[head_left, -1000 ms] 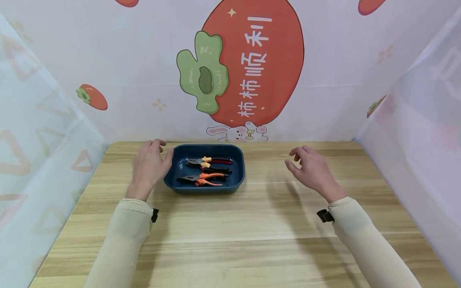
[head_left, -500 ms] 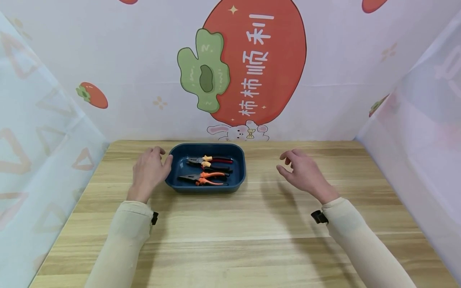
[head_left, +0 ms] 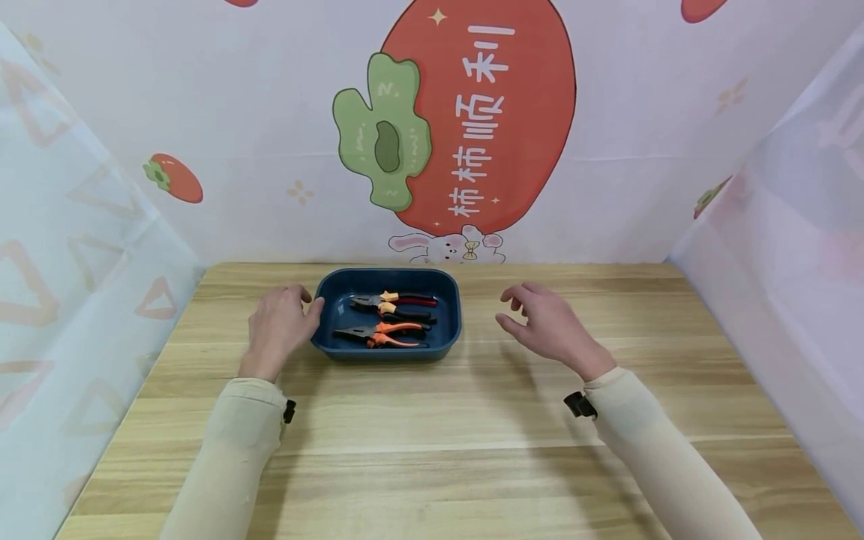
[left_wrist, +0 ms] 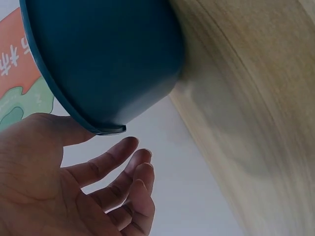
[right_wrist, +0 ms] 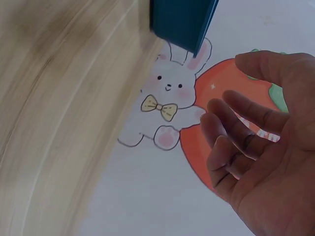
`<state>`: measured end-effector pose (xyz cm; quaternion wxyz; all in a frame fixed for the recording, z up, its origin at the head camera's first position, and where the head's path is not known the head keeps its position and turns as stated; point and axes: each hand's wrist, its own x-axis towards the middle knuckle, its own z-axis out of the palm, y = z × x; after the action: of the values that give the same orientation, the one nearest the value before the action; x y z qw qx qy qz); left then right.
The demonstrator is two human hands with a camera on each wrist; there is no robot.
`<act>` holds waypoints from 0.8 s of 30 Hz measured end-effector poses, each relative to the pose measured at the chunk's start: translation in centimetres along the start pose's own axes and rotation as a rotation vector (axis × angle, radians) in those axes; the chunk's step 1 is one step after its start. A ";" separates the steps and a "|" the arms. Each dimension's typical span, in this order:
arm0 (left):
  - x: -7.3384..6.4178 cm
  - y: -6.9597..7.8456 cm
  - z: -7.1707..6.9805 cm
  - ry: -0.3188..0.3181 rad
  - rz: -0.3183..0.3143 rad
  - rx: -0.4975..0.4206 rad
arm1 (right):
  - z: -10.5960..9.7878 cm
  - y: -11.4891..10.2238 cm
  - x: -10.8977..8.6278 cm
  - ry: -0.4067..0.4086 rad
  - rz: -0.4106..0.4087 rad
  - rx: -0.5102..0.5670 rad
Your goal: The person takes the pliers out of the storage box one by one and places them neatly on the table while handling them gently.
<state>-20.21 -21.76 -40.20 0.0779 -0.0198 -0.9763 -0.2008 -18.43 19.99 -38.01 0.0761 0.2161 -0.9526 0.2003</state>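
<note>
A dark blue tray [head_left: 388,355] stands on the wooden table near the back wall. Inside it lie combination pliers [head_left: 405,300] with yellow, red and black handles, and long-nose pliers [head_left: 398,328] with orange and black handles. My left hand [head_left: 278,326] is at the tray's left end, its thumb right at the rim. In the left wrist view the fingers [left_wrist: 106,167] hang loosely bent below the rim, apart from the tray wall [left_wrist: 108,59]. To the right of the tray, my right hand [head_left: 550,326] hovers over the table with relaxed fingers and holds nothing.
A white backdrop [head_left: 607,202] printed with a large red persimmon [head_left: 520,112] and a rabbit [head_left: 448,249] rises behind the table [head_left: 432,465]. White sheets [head_left: 67,225] enclose the left and right sides. Each wrist carries a small black band [head_left: 579,405].
My right hand has moved left toward the tray. The left hand stays by the tray's left end, nearly still. Tray and pliers keep their place.
</note>
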 end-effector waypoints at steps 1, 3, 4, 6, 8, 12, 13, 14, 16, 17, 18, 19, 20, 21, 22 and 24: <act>0.0 0.0 0.0 -0.006 0.000 0.002 | 0.1 -0.2 0.1 -0.005 -0.001 0.002; 0.1 -0.1 0.1 -0.017 0.000 0.004 | 0.2 -0.7 0.5 -0.016 -0.008 0.009; 0.0 -0.1 0.2 -0.022 -0.001 0.006 | 0.3 -0.9 0.6 -0.021 -0.014 0.011; 0.0 -0.2 0.2 -0.031 -0.001 0.013 | 0.5 -1.3 1.0 -0.031 -0.023 0.014; 0.0 -0.2 0.2 -0.040 -0.002 0.021 | 0.7 -1.8 1.3 -0.043 -0.031 0.013; 0.0 -0.3 0.3 -0.061 -0.001 0.039 | 0.9 -2.8 1.9 -0.071 -0.035 0.012; 0.0 -0.3 0.3 -0.062 0.001 0.043 | 1.0 -3.1 2.0 -0.079 -0.035 0.011; 0.1 -0.3 0.4 -0.062 0.004 0.046 | 1.1 -3.3 2.1 -0.086 -0.036 0.014; 0.1 -0.3 0.4 -0.063 0.008 0.050 | 1.2 -3.8 2.4 -0.094 -0.043 0.017; 0.1 -0.4 0.4 -0.063 0.008 0.051 | 1.3 -4.0 2.5 -0.095 -0.048 0.019; 0.0 -0.4 0.5 -0.060 0.010 0.051 | 1.4 -4.1 2.7 -0.100 -0.052 0.023; 0.0 -0.4 0.5 -0.059 0.011 0.050 | 1.6 -4.3 2.8 -0.103 -0.056 0.024; 0.0 -0.4 0.5 -0.061 0.011 0.050 | 1.6 -4.5 2.9 -0.106 -0.063 0.024; 0.0 -0.3 0.5 -0.062 0.010 0.050 | 1.7 -4.8 3.0 -0.112 -0.068 0.023; 0.0 -0.4 0.5 -0.062 0.009 0.051 | 1.8 -5.0 3.2 -0.119 -0.073 0.021; 0.0 -0.4 0.5 -0.063 0.009 0.059 | 1.9 -5.4 3.5 -0.137 -0.081 0.016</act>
<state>-20.26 -21.89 -40.81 0.0486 -0.0283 -0.9837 -0.1711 -19.30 13.41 -37.08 0.0172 0.2681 -0.9444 0.1894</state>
